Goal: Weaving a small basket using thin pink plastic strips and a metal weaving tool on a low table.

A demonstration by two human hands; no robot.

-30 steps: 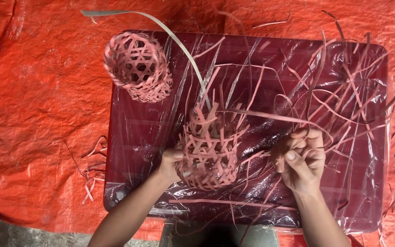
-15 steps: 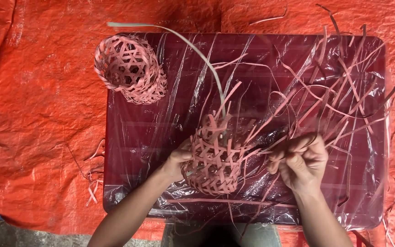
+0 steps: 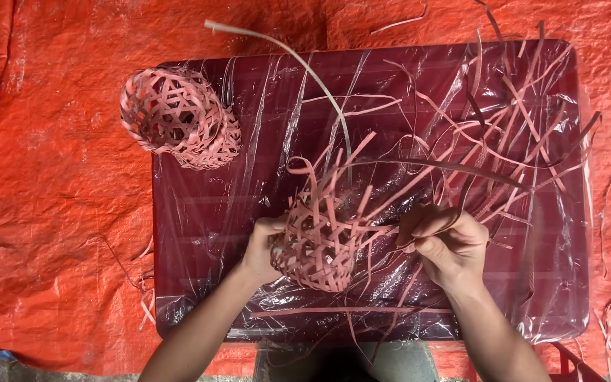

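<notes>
Half-woven basket in hand, loose ends standing free: risk of the weave slipping.

My left hand (image 3: 262,247) presses against the side of the basket (image 3: 316,244), which sits on the plastic-covered table (image 3: 199,233) near its front edge; the fingers look curled on the weave, though the basket hides most of them. My right hand (image 3: 443,240) has its fingers clamped together on a strip (image 3: 383,230) running out of the weave. In my judgement, a hard pull could kink or snap that strip or loosen the open lattice, and the strip could snag on the loose pile (image 3: 510,141). The finished basket (image 3: 178,117) lies well apart.
</notes>
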